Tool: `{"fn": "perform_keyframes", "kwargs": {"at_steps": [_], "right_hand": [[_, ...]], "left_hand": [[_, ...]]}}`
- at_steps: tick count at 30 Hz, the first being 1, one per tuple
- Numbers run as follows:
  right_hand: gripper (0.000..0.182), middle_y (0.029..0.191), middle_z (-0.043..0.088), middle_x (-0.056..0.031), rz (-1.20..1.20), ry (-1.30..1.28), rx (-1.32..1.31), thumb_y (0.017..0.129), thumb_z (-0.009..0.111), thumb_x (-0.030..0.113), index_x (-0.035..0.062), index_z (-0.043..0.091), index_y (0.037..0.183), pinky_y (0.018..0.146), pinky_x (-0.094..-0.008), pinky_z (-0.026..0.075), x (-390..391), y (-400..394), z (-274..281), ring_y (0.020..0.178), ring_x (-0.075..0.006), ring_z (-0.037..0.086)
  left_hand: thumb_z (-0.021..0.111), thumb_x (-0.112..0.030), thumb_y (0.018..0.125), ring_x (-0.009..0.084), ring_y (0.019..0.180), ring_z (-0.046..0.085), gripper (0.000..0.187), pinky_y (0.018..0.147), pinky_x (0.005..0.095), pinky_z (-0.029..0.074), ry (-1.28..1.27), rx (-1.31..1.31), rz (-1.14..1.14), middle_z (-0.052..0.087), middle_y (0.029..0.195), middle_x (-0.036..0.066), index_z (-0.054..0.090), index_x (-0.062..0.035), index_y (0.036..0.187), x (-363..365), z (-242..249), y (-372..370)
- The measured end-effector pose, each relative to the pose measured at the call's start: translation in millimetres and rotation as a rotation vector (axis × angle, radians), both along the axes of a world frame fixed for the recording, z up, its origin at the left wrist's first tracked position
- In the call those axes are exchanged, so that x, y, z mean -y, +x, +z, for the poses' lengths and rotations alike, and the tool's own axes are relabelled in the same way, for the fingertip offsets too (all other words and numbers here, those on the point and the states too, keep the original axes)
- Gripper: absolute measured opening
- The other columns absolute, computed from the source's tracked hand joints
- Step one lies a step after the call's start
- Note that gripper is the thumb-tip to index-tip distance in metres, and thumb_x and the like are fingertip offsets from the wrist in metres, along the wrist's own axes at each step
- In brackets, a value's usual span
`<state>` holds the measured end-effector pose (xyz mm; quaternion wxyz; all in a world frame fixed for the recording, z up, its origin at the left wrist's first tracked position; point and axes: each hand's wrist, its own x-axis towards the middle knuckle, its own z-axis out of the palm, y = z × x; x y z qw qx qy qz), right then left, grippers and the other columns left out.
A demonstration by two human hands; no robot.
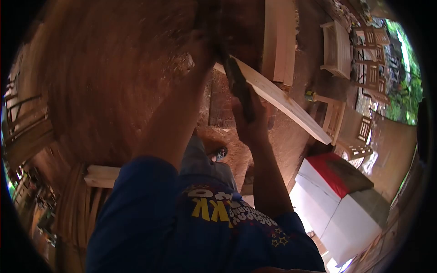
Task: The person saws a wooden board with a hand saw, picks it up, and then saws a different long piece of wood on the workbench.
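Note:
My right hand point(251, 122) is wrapped round the near end of a long, narrow dark tool point(236, 82). That tool slants up and left across a pale wooden board point(289, 104), which runs down to the right. At the tool's far side, in deep shadow, my left hand point(202, 50) looks closed against a dark shape point(208, 20); I cannot tell what it holds. Blur and darkness hide most of its fingers.
Thick pale timber point(278, 43) lies beyond the board. To the right stand a wooden bench point(337, 49), several wooden chairs point(373, 77) and a white box point(339, 218) with a red top point(325, 172). Slatted wooden pieces point(79, 207) lie at lower left. My foot point(220, 154) is on the dirt floor.

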<state>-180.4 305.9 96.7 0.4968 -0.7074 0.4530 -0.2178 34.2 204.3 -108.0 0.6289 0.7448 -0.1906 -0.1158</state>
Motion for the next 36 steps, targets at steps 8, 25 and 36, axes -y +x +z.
{"fn": "perform_keyframes", "kwargs": {"at_steps": [8,25,36], "right_hand": [[0.054,0.101,0.071,-0.0157,-0.01,0.036,0.07,0.098,0.064,0.022,0.0022,0.051,0.146,0.078,-0.0331,0.055,-7,-18,-7,0.089,-0.019,0.071],[0.053,0.11,0.071,-0.0166,-0.037,0.21,-0.066,0.097,0.067,0.012,-0.0016,0.049,0.145,0.08,-0.0325,0.057,-124,-158,21,0.095,-0.0168,0.071],[0.056,0.111,0.071,-0.0285,-0.064,-0.178,0.207,0.092,0.07,0.024,0.0017,0.052,0.14,0.084,-0.049,0.057,-26,-6,-38,0.101,-0.0438,0.073]], "left_hand": [[0.059,-0.011,0.092,0.0271,0.087,0.073,0.02,0.076,0.0431,0.057,0.073,-0.129,-0.025,0.075,0.099,0.015,0.072,-0.0028,0.105,0,30,6],[0.058,-0.006,0.089,0.0254,0.082,0.071,0.017,0.073,0.0422,0.056,0.09,-0.011,-0.019,0.073,0.092,0.014,0.072,-0.0019,0.099,-3,42,6],[0.059,-0.004,0.087,0.0248,0.082,0.071,0.016,0.073,0.0398,0.056,0.059,-0.151,-0.122,0.074,0.092,0.015,0.073,-0.001,0.095,-29,23,27]]}}
